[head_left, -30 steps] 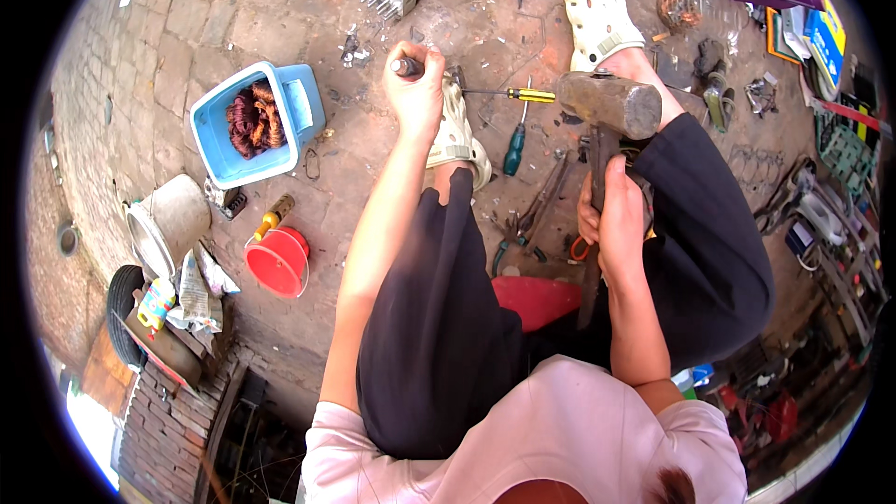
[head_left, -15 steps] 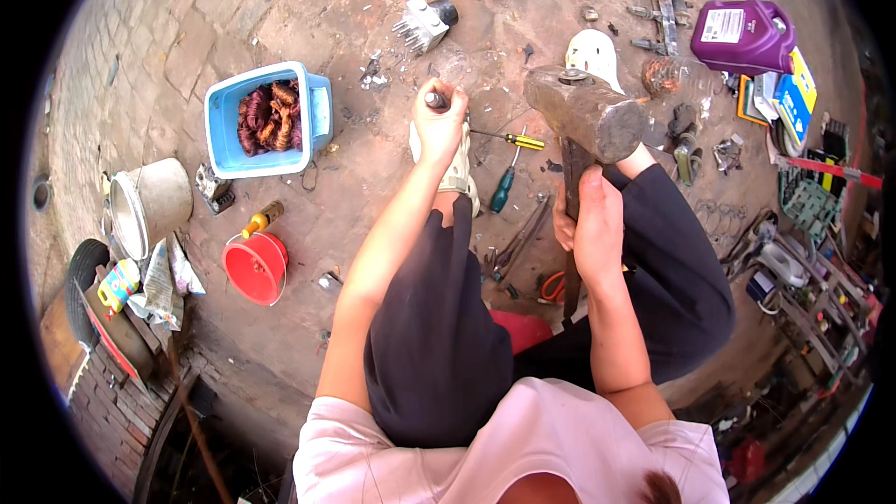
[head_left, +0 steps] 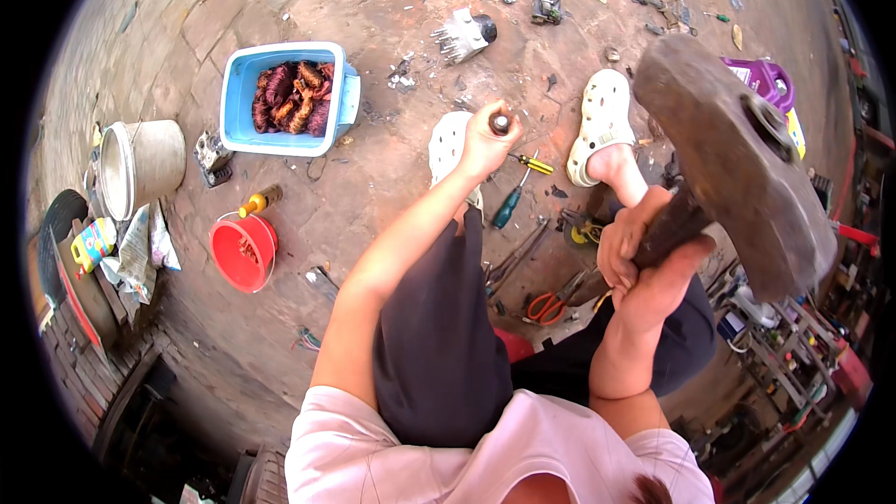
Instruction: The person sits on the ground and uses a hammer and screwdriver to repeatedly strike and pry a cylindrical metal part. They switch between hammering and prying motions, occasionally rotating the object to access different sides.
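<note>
The right hand [head_left: 644,257] is clamped on the handle of a heavy hammer [head_left: 737,163], whose rusty head now looms high and close to the camera, off to the right. Half a second ago the head sat lower, just above the knee; a second ago lower again. So the hammer has been swung up, and I judge this the top of a stroke, or close to it

The left hand [head_left: 485,138] is closed around a short metal punch [head_left: 502,121], its dark round top showing above the fist. It stands roughly upright over the brick floor [head_left: 280,196], between the two white clogs [head_left: 602,121]; what its tip rests on is hidden by the hand. Its place between the feet looks much as it did in the earlier frames, so the target looks steady while the hammer rises. The fingers sit right below the struck end, which looks risky should the blow land off-centre

Just right of the punch lie a yellow-handled screwdriver [head_left: 530,163] and a green-handled one [head_left: 509,208]. Nearer the knees are orange-handled pliers [head_left: 551,306]. Further left, well apart, a blue tub [head_left: 285,98] holds copper windings, with a red bucket [head_left: 245,250] and a grey pail [head_left: 140,166] beyond. A purple jug [head_left: 770,82] shows behind the hammer head
</note>
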`<state>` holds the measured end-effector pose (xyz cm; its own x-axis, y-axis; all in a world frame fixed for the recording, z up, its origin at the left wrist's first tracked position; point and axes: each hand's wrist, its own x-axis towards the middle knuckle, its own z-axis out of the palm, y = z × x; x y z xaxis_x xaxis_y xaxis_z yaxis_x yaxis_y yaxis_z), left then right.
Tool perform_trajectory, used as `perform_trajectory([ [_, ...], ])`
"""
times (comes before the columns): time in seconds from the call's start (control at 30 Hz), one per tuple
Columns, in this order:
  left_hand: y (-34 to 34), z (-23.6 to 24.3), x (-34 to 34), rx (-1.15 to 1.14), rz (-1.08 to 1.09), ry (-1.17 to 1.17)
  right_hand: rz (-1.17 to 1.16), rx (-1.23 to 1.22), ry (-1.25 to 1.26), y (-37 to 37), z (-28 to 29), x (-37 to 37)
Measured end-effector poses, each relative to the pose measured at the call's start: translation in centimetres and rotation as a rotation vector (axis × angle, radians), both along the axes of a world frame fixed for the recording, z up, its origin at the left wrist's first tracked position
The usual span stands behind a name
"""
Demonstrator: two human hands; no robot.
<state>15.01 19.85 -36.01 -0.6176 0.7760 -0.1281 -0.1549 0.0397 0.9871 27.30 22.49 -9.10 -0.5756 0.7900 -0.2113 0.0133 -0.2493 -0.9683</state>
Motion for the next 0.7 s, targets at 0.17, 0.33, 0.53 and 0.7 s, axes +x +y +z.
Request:
perform_trajectory([
  [0.17, 1.2, -0.6, 1.2, 0.053, -0.056, 0.074, 0.02, -0.029, -0.292, -2.0, -7.2, 1.8],
  [0.33, 0.6, -2.5, 0.5, 0.074, -0.119, 0.215, -0.069, -0.394, -0.372, -1.5, -6.5, 1.2],
  [0.53, -0.5, -0.9, 0.8, -0.043, -0.206, 0.3, -0.012, 0.001, 0.029, 0.7, 0.6, 1.7],
  [0.7, 1.1, -1.7, 1.3, 0.096, -0.186, 0.205, -0.052, -0.093, -0.587, -2.5, -11.1, 3.0],
])
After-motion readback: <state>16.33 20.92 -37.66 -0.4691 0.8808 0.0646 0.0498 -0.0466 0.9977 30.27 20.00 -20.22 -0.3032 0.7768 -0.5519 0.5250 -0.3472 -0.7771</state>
